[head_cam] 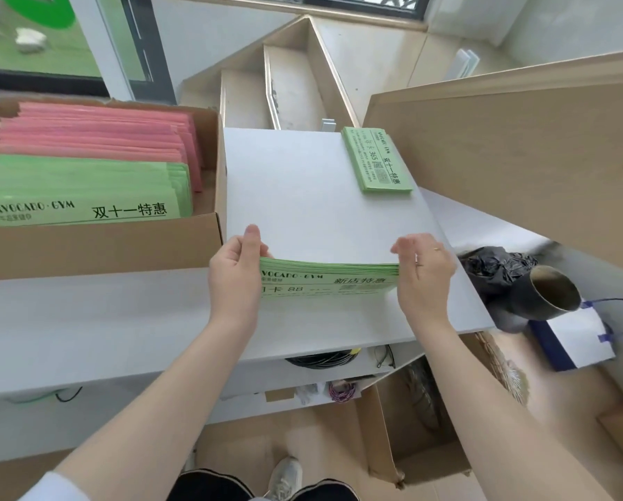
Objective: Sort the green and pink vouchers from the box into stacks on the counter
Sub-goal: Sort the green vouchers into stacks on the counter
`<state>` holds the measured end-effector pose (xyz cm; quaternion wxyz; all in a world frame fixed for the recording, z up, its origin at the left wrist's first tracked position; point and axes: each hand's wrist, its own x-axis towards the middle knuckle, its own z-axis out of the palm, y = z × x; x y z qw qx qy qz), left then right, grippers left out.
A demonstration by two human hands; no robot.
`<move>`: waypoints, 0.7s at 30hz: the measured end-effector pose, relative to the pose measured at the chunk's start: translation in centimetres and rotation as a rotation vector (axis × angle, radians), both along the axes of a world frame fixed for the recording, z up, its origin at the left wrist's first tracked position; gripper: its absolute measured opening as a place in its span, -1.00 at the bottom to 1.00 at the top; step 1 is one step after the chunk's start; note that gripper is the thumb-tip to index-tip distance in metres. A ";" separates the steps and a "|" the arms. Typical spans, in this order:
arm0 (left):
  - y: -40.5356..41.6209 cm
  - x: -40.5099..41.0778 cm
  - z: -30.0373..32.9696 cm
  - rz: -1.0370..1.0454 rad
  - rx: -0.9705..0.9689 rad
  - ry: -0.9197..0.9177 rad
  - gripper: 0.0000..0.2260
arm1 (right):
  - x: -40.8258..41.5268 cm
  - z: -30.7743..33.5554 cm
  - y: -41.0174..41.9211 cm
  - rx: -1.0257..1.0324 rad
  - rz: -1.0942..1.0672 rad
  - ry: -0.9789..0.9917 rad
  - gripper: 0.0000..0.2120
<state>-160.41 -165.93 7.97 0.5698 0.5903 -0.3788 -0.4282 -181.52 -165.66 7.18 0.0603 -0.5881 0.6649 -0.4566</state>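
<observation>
A bundle of green vouchers (330,280) stands on its long edge on the white counter (303,211), held between both hands. My left hand (236,274) grips its left end, thumb up. My right hand (424,271) holds the right end with fingers curled round it. A second stack of green vouchers (377,160) lies flat at the counter's far right. The cardboard box (97,244) at the left holds green vouchers (82,191) in front and pink vouchers (93,133) behind.
A wooden panel (512,157) rises along the counter's right side. Below at the right are a black bag (494,265), a dark tube (548,292) and a white paper bag (577,338). Cables and an open carton (411,435) sit under the counter.
</observation>
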 end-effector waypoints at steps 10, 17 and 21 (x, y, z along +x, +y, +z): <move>0.1 2.0 -2.7 -0.338 -0.126 0.060 -0.70 | 2.2 0.8 -2.9 0.115 -0.090 -0.851 -0.45; -0.7 2.8 -3.6 -0.368 -0.088 -0.012 -0.71 | 0.5 -1.5 -0.1 0.202 0.343 -0.637 -0.36; -1.1 2.7 -3.2 -0.415 -0.075 0.013 -0.72 | -0.7 -1.8 0.0 0.310 0.304 -0.482 -0.66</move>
